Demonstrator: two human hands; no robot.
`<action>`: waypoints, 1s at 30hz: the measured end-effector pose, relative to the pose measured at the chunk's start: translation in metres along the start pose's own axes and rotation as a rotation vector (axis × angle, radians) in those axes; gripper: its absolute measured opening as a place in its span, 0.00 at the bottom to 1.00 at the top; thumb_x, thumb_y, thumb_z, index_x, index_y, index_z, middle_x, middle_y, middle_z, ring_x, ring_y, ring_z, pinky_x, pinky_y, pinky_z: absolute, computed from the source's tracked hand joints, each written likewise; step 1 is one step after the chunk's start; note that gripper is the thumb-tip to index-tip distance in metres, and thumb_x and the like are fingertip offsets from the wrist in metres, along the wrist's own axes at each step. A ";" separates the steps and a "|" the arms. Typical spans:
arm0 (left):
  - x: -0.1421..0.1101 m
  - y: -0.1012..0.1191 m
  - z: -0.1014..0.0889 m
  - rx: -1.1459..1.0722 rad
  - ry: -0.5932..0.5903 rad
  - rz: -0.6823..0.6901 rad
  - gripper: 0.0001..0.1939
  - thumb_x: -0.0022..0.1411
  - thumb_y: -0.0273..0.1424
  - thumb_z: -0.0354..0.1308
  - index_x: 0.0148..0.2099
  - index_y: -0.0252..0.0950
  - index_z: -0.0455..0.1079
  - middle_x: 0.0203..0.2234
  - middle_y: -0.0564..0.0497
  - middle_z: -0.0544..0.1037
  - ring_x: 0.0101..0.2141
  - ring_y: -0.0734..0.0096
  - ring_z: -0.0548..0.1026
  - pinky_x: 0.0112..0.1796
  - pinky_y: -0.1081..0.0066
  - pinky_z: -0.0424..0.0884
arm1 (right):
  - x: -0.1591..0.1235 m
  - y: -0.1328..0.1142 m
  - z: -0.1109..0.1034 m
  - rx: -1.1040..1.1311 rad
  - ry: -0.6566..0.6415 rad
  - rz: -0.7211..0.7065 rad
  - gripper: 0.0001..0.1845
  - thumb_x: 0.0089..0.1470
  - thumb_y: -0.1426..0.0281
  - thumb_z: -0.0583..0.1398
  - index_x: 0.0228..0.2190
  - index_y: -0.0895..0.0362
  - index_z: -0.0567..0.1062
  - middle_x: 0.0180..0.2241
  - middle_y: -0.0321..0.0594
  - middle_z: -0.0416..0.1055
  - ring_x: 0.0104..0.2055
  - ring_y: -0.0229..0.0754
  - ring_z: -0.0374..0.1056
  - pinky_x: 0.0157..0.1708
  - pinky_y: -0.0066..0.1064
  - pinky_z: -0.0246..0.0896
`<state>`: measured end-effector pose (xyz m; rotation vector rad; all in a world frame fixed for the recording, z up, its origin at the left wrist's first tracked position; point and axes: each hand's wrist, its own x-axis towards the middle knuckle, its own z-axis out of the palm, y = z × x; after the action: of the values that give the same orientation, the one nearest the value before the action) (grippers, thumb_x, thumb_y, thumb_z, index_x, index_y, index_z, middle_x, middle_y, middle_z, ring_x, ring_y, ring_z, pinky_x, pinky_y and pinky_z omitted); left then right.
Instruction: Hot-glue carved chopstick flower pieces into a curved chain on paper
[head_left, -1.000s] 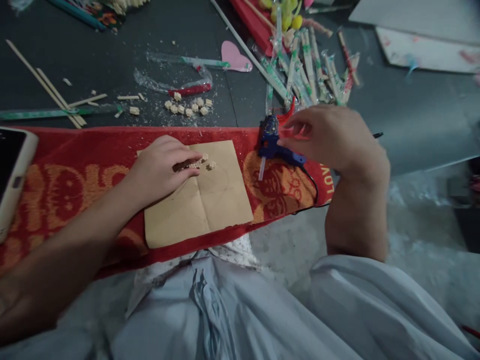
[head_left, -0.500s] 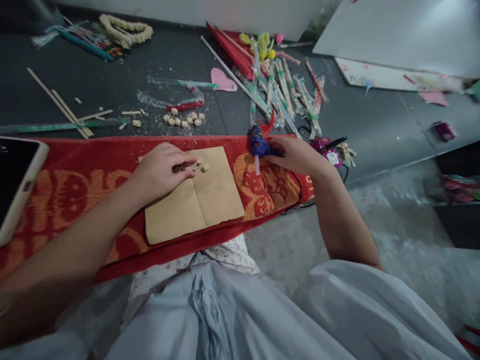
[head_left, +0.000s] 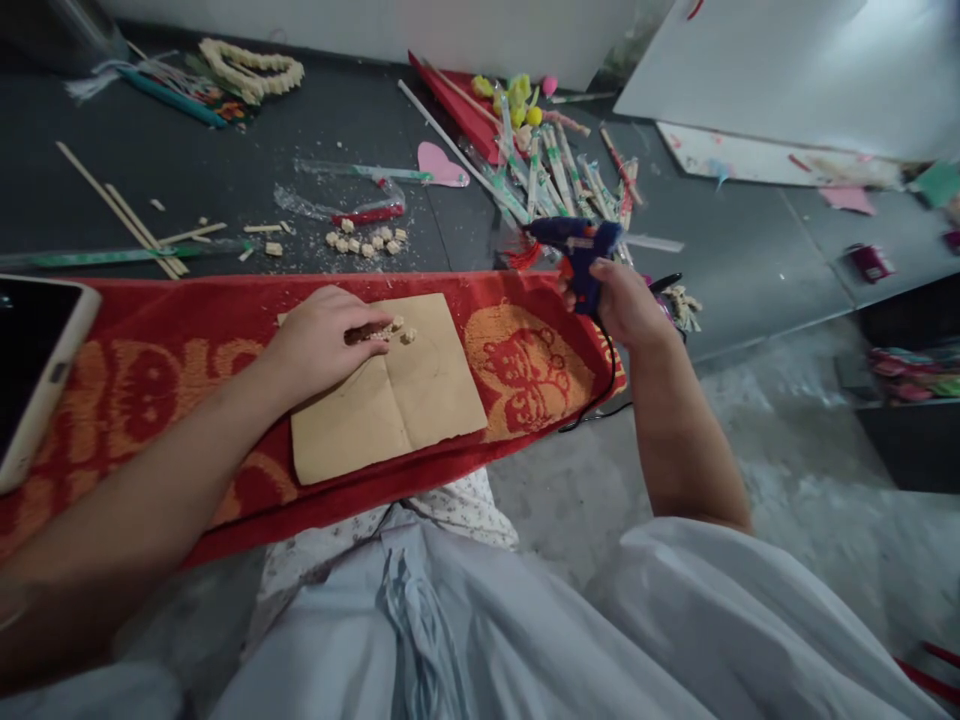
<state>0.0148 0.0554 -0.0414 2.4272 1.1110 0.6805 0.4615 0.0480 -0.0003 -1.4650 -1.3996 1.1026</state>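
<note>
A folded brown paper sheet (head_left: 405,395) lies on a red and orange towel (head_left: 150,390). My left hand (head_left: 322,340) rests on the sheet's upper left part, fingers pressed on a small cluster of pale wood bits (head_left: 390,330). My right hand (head_left: 626,305) is closed round the grip of a blue glue gun (head_left: 577,240), lifted above the towel's right end with its nozzle pointing left. The gun's black cord (head_left: 607,385) hangs down over the towel edge.
A phone (head_left: 34,365) lies at the left on the towel. Beyond it on the dark floor are loose wood bits (head_left: 364,240), wooden sticks (head_left: 124,215), a pink heart (head_left: 439,165), wrapped sticks (head_left: 562,175) and white boards (head_left: 795,70).
My right hand has picked the glue gun up off the towel and turned it upright, nozzle to the left. My left hand has stayed on the wood bits.
</note>
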 end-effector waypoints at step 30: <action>-0.004 0.027 -0.013 -0.059 -0.078 -0.077 0.16 0.80 0.42 0.61 0.57 0.44 0.87 0.47 0.49 0.89 0.53 0.53 0.82 0.59 0.55 0.79 | -0.045 -0.039 0.101 -0.215 -0.456 -0.105 0.41 0.63 0.26 0.62 0.25 0.49 0.77 0.22 0.35 0.75 0.23 0.38 0.66 0.24 0.34 0.59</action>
<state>0.0210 0.0375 -0.0183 2.3282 1.1304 0.5806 0.3536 0.0042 0.0107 -1.3151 -1.9399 1.3039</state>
